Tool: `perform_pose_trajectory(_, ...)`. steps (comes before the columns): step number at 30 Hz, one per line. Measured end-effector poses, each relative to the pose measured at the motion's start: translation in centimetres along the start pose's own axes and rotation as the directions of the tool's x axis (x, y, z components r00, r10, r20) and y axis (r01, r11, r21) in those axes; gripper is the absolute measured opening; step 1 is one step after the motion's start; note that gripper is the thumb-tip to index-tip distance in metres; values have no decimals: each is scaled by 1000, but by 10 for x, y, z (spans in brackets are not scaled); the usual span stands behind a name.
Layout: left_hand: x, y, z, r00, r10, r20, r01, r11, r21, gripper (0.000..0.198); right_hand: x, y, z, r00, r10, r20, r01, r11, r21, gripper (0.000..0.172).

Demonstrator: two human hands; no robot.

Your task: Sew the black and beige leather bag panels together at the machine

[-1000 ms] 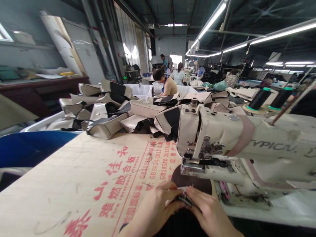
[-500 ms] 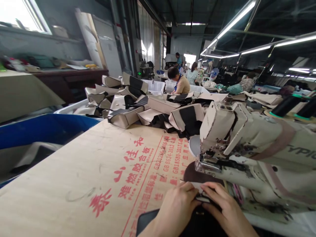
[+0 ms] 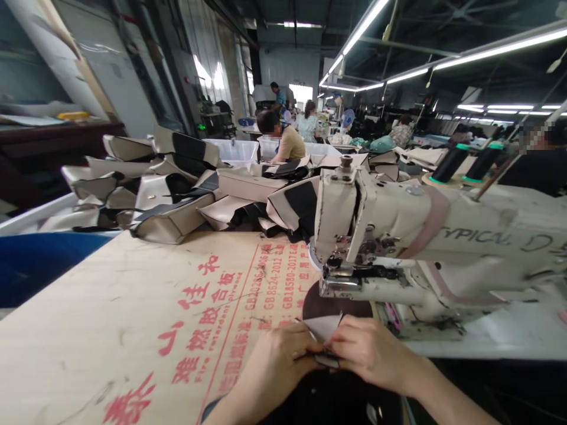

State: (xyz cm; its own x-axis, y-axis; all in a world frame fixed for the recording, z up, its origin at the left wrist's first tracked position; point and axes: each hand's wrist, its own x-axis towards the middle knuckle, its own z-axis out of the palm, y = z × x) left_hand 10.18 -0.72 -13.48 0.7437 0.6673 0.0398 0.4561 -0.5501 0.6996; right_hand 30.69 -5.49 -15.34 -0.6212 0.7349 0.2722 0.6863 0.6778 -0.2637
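Observation:
Both my hands pinch a bag piece of black and light grey leather-like material (image 3: pixel 323 326) at the plywood board's near edge. My left hand (image 3: pixel 290 348) grips its left side, fingers bent and thumb beneath. Close beside it, my right hand (image 3: pixel 370 348) has its fingers closed on the right side. A pale flap points up between the hands, while the black body (image 3: pixel 336 395) hangs below them toward me. The fingers cover much of the seam. Just beyond stands the sewing machine (image 3: pixel 341 286), its arm end above and right of my hands.
Plywood with red print (image 3: pixel 146 319) spreads to the left. A heap of beige and black bag pieces (image 3: pixel 172 218) lies at its far edge. A blue bin (image 3: pixel 48 265) stands at left. Black thread spools (image 3: pixel 449 164) sit behind the machine. Several people work farther back, one in a tan shirt (image 3: pixel 290 144).
My view has turned to the right, so the scene shifts left. The pale flap now stands up more between my fingers, and my right hand has turned inward around the piece.

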Motion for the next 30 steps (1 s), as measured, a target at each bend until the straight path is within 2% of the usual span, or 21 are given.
perform_pose_trajectory(3, 1, 0, 1, 999, 33, 29, -34, 999, 21, 13, -2, 3, -2, 1000, -4, -24, 4, 1000, 30, 17)
perform_pose_trajectory(6, 5, 7, 2, 1000, 0, 19, 0, 1000, 26, 18, -5, 6, -2, 999, 32, -40, -29, 996, 84, 19)
perform_pose_trajectory(11, 19, 21, 7, 986, -168, -13, 168, 986, 0, 39, -12, 9, 2, 993, 79, -84, -66, 986, 151, 31)
perform_pose_trajectory(16, 35, 15, 13, 937, -345, 52, 349, 925, -153, 33, -14, 14, 5, 986, 109, -128, -77, 969, 236, 35)
perform_pose_trajectory(18, 39, 12, 15, 921, -381, 80, 389, 900, -196, 36, -14, 15, 4, 981, 138, -139, -91, 950, 299, 35)
perform_pose_trajectory(20, 41, 10, 15, 912, -394, 111, 409, 881, -236, 37, -15, 12, 4, 962, 208, -178, -130, 919, 373, 29)
perform_pose_trajectory(22, 41, 9, 15, 903, -407, 139, 430, 857, -283, 38, -15, 8, 3, 907, 345, -240, -224, 880, 419, 19)
perform_pose_trajectory(24, 41, 7, 14, 892, -425, 155, 452, 829, -328, 37, -16, 2, 4, 853, 427, -299, -304, 873, 381, 18)
perform_pose_trajectory(25, 41, 7, 14, 888, -433, 156, 460, 817, -347, 36, -15, -1, 4, 852, 418, -316, -317, 891, 326, 17)
perform_pose_trajectory(28, 42, 4, 14, 877, -456, 153, 477, 785, -395, 34, -14, -7, 4, 915, 272, -297, -245, 961, 128, 12)
perform_pose_trajectory(30, 40, 3, 14, 863, -477, 167, 500, 759, -417, 33, -12, -9, 5, 939, 200, -279, -196, 980, 43, 12)
